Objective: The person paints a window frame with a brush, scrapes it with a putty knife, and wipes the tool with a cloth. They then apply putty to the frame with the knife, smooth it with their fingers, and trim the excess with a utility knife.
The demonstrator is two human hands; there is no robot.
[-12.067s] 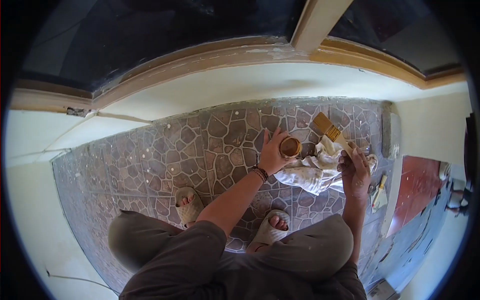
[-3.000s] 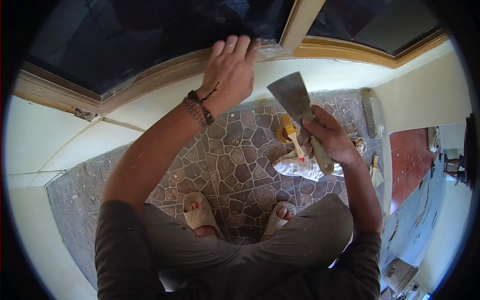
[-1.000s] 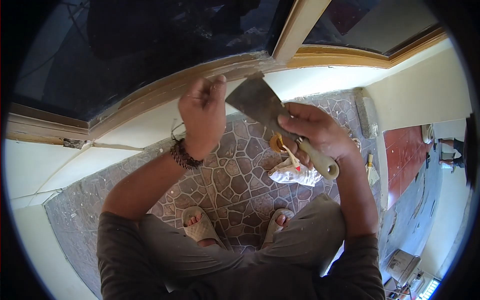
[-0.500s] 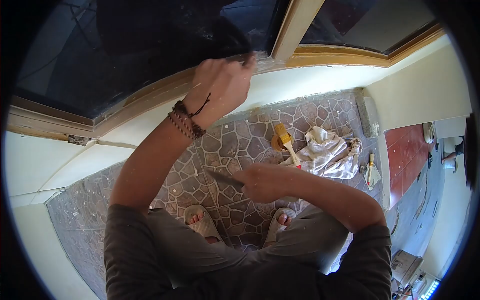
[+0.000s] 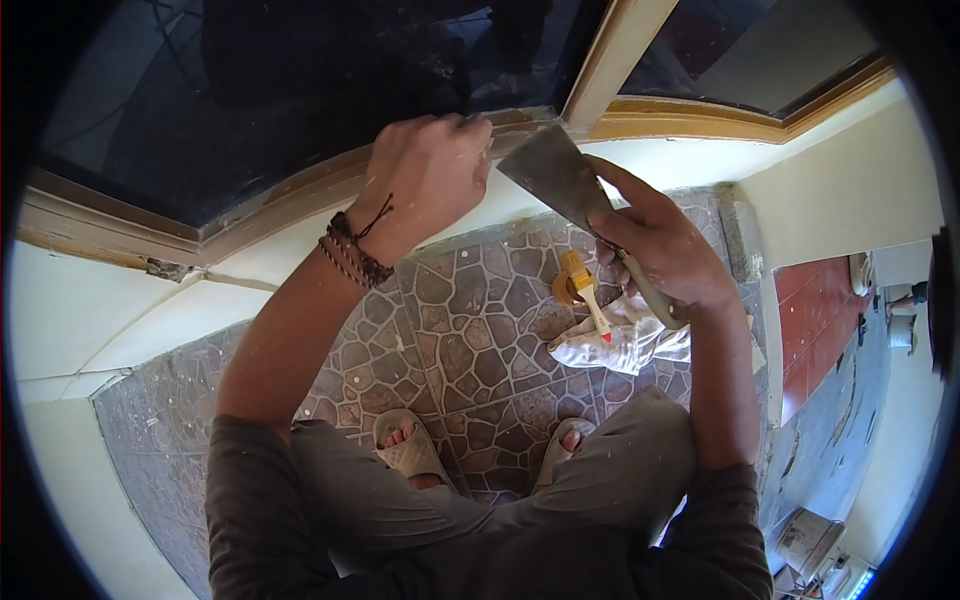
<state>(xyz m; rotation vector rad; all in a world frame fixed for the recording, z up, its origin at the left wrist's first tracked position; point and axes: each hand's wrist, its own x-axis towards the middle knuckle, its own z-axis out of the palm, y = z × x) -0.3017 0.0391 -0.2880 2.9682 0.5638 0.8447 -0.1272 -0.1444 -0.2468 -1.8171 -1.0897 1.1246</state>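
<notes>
My right hand (image 5: 665, 240) grips a putty knife (image 5: 548, 172) with a wide, flat metal blade. Its blade points up and left towards the window sill, and its pale handle runs down along my palm. Near the sill of the wooden window frame (image 5: 330, 180), my left hand (image 5: 425, 180) is closed, its back turned to me. Whatever its curled fingers may hold is hidden. A gap separates the blade tip from my left knuckles. Cord bracelets (image 5: 352, 250) circle my left wrist. Dark glass (image 5: 300, 90) fills the frame beyond.
A paintbrush (image 5: 588, 295) leans on a round yellow container (image 5: 566, 290) on the stone-patterned floor (image 5: 480, 340). Beside it lies a crumpled white cloth (image 5: 610, 345), partly behind my right arm. A low concrete block (image 5: 740, 240) meets the wall. Further right, another person's arm (image 5: 908, 298) shows.
My right hand has swung up and right with the putty knife, from above the floor to near the sill. My left hand has shifted slightly left, its fingers now curled in more.
</notes>
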